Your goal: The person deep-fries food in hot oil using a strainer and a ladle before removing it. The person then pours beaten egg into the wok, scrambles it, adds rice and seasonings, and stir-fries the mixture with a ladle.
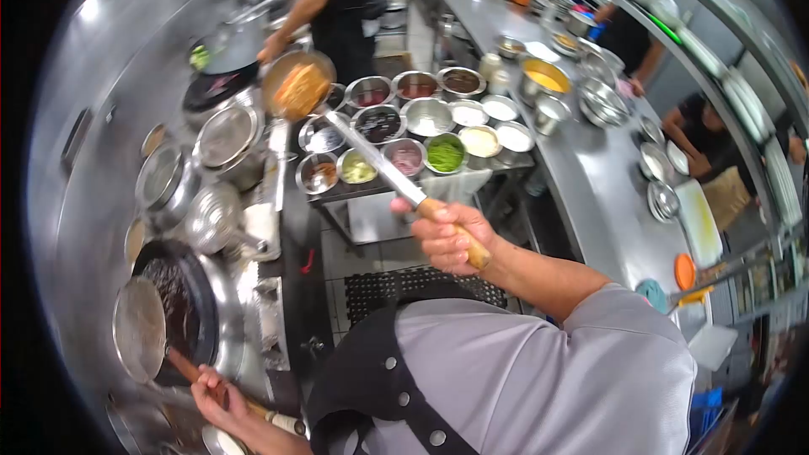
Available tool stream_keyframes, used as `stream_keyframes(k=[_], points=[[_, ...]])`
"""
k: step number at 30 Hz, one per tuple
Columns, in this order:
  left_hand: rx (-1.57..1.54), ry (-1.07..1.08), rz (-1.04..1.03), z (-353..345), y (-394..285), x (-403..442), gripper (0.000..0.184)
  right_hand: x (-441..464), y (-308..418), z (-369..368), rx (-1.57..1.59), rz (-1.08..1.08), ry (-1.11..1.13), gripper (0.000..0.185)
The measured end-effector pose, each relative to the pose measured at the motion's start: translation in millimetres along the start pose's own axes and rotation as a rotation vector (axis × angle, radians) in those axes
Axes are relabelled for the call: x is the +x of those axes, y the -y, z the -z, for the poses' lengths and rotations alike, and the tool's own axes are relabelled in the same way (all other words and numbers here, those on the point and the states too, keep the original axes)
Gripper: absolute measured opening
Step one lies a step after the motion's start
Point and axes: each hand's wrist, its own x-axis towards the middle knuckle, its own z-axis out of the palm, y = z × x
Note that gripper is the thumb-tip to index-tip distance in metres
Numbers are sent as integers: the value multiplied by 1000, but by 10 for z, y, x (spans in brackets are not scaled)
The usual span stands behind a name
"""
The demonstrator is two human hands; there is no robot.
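Note:
My right hand [451,236] is wrapped round the wooden handle of a long-handled ladle [371,154]. Orange-brown food [302,91] lies in the ladle's round bowl, up near the bowls of ingredients. At the lower left my left hand [221,396] grips the wooden handle of a round mesh strainer [140,330]. That strainer is tilted over the left edge of a dark wok [190,303], which holds dark, shiny liquid.
Metal bowls of ingredients [445,153] stand on a cart ahead. Strainers and a perforated ladle [212,217] rest along the stove at left. A co-worker [345,0] stands at the top. Other people are beyond the steel counter [581,194] at right.

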Motion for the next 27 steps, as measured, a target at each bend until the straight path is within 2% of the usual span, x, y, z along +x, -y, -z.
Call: stream_keyframes(k=[1,3,5,7,9,10,11,13,14,16,17,19,21,23,24,25,27], points=[[21,113,16,49,0,42,39,-212,119,-51,-53,102,-5,48],[96,254,-53,683,-68,466,37,-632,375,-73,-110,334,-48,46],[127,168,-134,287,105,337,33,-1006,748,-116,-200,548,-131,40],[128,96,-180,-132,315,194,29,-1335,1198,-180,-236,825,-324,27],[128,69,-214,-374,490,125,25,-1686,1740,-145,-390,1038,-562,16],[130,55,-223,-479,589,98,24,-1919,2096,-36,-527,1098,-763,15],[133,42,-228,-569,686,68,23,-2172,2428,82,-664,1145,-970,15],[133,20,-246,-739,889,7,21,-2624,2863,162,-896,1081,-1268,19],[133,13,-251,-810,980,-25,20,-2874,3007,256,-893,1080,-1275,19],[138,2,-261,-937,1146,-72,20,-3247,3214,385,-1089,1027,-1607,22],[135,-3,-258,-1001,1205,-103,21,-3338,3242,467,-1082,1024,-1616,22],[142,-13,-258,-1108,1333,-154,23,-3309,3126,593,-1272,1071,-1821,26],[155,-23,-260,-1203,1405,-192,25,-3172,3058,668,-1254,1128,-1773,26],[170,-24,-266,-1254,1482,-219,28,-3003,2941,621,-1034,1276,-1365,27],[169,-22,-265,-1282,1501,-235,30,-2909,2816,572,-873,1267,-1092,31],[170,-15,-258,-1287,1510,-228,30,-2823,2663,535,-714,1246,-824,34],[160,-26,-277,-1220,1493,-177,26,-2665,2373,570,-471,1022,-409,43]])
